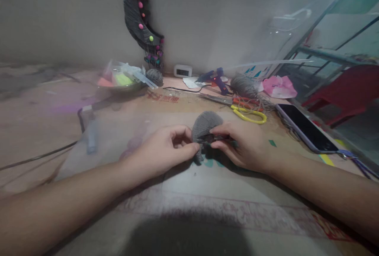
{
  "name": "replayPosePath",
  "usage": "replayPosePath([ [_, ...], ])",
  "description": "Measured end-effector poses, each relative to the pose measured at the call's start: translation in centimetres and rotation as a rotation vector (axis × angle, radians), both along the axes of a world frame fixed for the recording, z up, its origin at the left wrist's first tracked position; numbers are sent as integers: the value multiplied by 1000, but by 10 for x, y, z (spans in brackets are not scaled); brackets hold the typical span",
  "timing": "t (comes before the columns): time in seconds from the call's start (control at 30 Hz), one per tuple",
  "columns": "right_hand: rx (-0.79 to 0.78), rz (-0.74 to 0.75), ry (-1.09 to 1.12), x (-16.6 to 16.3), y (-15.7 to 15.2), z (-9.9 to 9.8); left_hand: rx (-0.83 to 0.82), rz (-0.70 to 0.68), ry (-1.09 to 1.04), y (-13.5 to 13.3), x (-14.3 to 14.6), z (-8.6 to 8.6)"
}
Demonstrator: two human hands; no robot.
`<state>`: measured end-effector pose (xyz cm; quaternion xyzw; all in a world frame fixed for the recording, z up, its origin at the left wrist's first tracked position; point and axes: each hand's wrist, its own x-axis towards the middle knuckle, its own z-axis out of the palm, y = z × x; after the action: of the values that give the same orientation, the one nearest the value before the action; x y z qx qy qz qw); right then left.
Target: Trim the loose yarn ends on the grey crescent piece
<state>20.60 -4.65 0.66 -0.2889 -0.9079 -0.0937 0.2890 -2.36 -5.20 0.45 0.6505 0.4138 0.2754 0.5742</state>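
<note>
My left hand point(166, 151) and my right hand point(245, 145) meet over a sheet of cardboard point(189, 200) on the floor. Between them is a small fan-shaped piece wrapped in grey yarn point(204, 126). The left thumb and fingers pinch its lower left side. The right hand's fingers are closed on its right side, where something thin and dark shows between them.
Yellow-handled scissors point(248, 114) and orange-handled scissors point(237, 101) lie behind the hands, with loose grey yarn point(245, 86) and a blue glue gun point(216, 77). A phone point(306, 128) lies at right. A bowl of bits point(121, 79), a yarn ball point(154, 76) and a dark decorated crescent point(139, 21) stand by the wall.
</note>
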Motion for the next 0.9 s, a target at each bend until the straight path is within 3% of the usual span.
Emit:
replayPosePath([
  [0.5,-17,41,5,-3,1,2,115,-37,50,0,0,-1],
  [0.9,-34,1,-4,-4,1,2,105,-19,58,-1,0,-2],
])
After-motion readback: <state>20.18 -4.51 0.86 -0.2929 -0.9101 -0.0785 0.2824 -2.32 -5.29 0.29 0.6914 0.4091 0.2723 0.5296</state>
